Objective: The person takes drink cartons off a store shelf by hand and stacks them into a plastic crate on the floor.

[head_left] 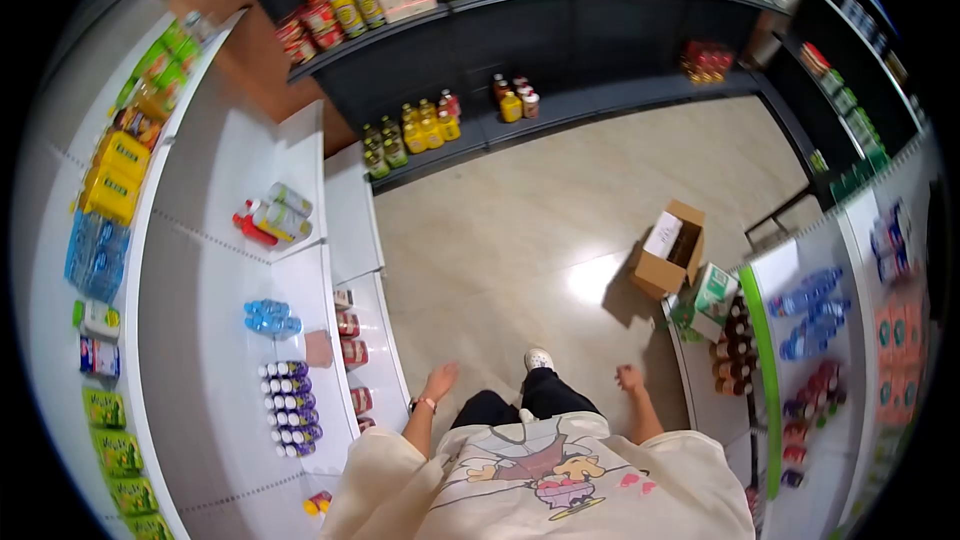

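My left hand (pixel 441 380) hangs beside my body with its fingers loosely apart and nothing in it, near the lower white shelf (pixel 385 340) with red-labelled jars (pixel 354 352). A band circles that wrist. My right hand (pixel 629 378) is out on the other side, over the floor, its fingers loosely bent and apart, and it holds nothing. Ahead of it on the floor stands an open cardboard box (pixel 660 275) with a white package (pixel 664 237) inside. A green and white carton (pixel 714 302) sits on the end of the right shelf.
White shelves on the left hold blue bottles (pixel 271 318), purple bottles (pixel 290 408) and yellow packs (pixel 113 175). Dark shelving (pixel 590 100) runs across the back with yellow bottles (pixel 430 130). The right shelf carries dark bottles (pixel 733 355) and blue packs (pixel 812 315). My white shoe (pixel 538 358) is on the floor.
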{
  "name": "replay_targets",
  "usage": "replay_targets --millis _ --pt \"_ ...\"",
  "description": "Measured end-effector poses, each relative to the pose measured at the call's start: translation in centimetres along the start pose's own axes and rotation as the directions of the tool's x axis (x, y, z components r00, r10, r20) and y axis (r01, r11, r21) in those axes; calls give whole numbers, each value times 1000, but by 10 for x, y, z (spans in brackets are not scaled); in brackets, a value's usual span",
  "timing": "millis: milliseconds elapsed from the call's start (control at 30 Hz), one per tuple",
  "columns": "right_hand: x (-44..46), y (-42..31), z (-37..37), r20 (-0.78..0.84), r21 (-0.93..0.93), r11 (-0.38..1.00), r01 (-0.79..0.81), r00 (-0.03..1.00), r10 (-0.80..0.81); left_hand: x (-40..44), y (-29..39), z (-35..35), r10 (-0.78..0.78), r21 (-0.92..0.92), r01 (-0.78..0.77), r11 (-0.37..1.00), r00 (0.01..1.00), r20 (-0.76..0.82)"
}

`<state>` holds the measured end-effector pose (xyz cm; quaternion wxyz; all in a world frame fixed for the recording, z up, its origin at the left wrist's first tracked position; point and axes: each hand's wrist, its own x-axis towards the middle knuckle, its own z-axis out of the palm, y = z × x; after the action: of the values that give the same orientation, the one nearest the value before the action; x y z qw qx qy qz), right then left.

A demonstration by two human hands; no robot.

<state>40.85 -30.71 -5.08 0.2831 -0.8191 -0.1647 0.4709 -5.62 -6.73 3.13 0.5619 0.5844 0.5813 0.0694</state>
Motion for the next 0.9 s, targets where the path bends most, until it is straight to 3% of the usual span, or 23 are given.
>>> replay_targets --millis 67,167,233,300,333,367,400,433,467,500,533,567,600,700,767,800,833,900 --pt "45 -50 -14 -19 -93 983 157 987 -159 4 27 1 59 -397 -106 912 990 -129" --pt "75 -150 -24 21 -299 906 301 951 -309 11 13 6 142 -231 -225 947 934 -327" --pt "114 -177 -9 53 -314 912 264 964 -261 -15 22 -2 27 -321 -105 941 971 -238" --pt "102 -222 11 81 -390 880 272 962 -262 -5 -58 1 53 -280 -94 955 987 -152" --pt "102 -237 24 143 -473 828 302 953 -266 -20 -82 6 -52 -264 -18 964 965 -256" --pt "105 -242 39 263 -586 678 444 895 -359 -30 -99 6 -153 -258 62 964 924 -350" --pt "187 -176 71 263 -277 887 369 917 -299 -47 -100 -1 -257 -187 200 962 897 -361" --pt "190 -178 88 446 -428 756 495 843 -300 -65 -105 -8 -358 -119 338 934 857 -372" --pt "215 -172 117 479 -614 705 353 878 -23 -72 -131 -10 -456 -72 457 887 838 -301" --pt "234 -159 146 711 -607 423 673 698 -90 -85 -159 -8 -425 -9 442 897 857 -291" --pt "173 -200 163 558 -552 765 332 828 44 -88 -165 -14 -405 96 441 893 877 -259" --pt "140 -225 185 532 -579 757 303 844 68 -92 -169 -21 -385 199 429 881 895 -227" --pt "118 -239 207 594 -554 750 361 803 52 -101 -161 -28 -384 338 420 842 907 -171" --pt "95 -264 281 789 -435 658 614 612 -49 -87 -186 -32 -354 217 391 894 915 -192" --pt "59 -311 325 853 -426 476 769 517 -71 -69 -171 -50 -277 289 326 900 940 -198" --pt "33 -342 346 885 -403 380 833 460 -69 -60 -158 -58 -403 -88 396 914 862 -309" --pt "7 -373 366 904 -374 372 849 424 -60 -51 -145 -66 -548 -454 373 809 757 -356" --pt "-20 -416 410 949 -211 287 934 266 -168 -31 -124 -98 -508 -709 134 692 789 -346"
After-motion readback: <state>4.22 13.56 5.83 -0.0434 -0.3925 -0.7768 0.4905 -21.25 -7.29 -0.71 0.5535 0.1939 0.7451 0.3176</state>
